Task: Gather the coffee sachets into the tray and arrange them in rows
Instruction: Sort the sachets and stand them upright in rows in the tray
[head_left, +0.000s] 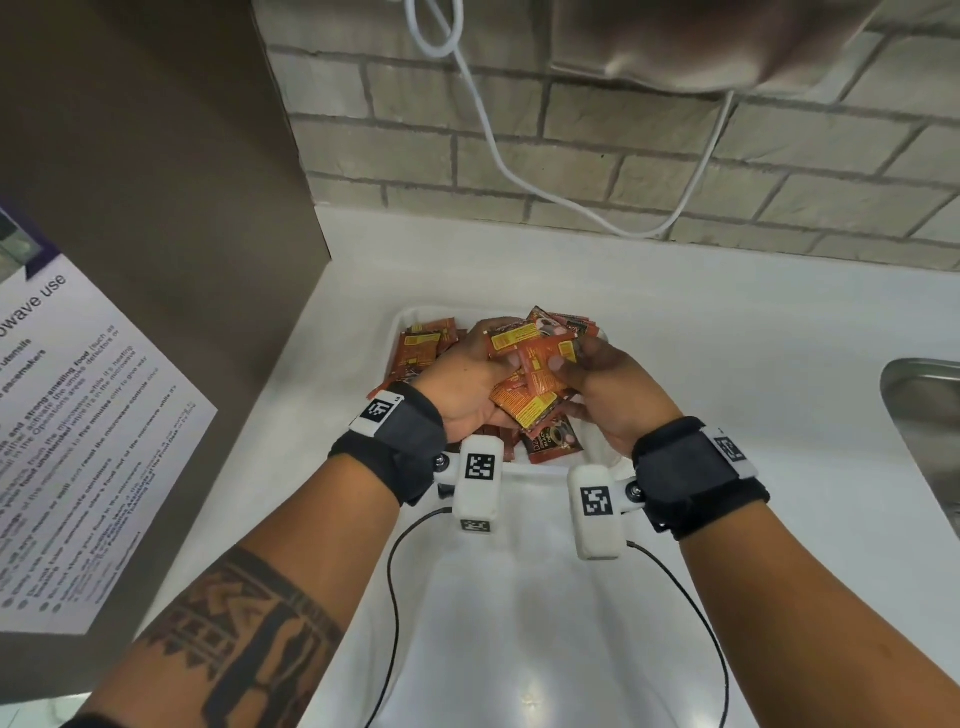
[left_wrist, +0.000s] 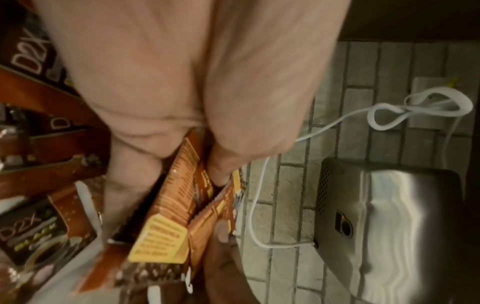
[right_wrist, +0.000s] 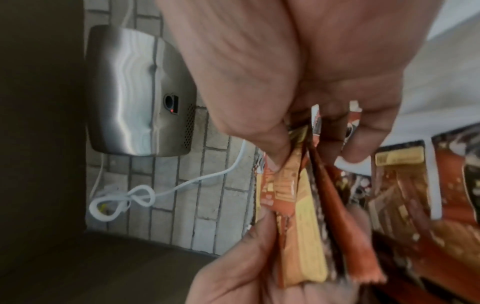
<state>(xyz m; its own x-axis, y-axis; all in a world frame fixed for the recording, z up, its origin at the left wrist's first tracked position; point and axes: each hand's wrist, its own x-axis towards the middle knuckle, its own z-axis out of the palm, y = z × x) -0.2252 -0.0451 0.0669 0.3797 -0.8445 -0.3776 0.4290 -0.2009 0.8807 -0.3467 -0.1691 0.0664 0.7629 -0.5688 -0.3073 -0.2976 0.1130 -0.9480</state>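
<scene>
Left hand (head_left: 467, 384) and right hand (head_left: 608, 387), fingers curled, pinch a sachet bundle (head_left: 535, 374) above the tray (head_left: 545, 470); loose sachets (head_left: 423, 345) lie unsorted at 11 o'clock; gathering seems near done, rows not yet begun

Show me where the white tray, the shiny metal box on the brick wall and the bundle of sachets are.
white tray (head_left: 540, 470), head view: its near rim.
metal box (right_wrist: 135, 90), right wrist view: its brushed front.
bundle of sachets (head_left: 540, 371), head view: the top orange packet, between both hands.
</scene>
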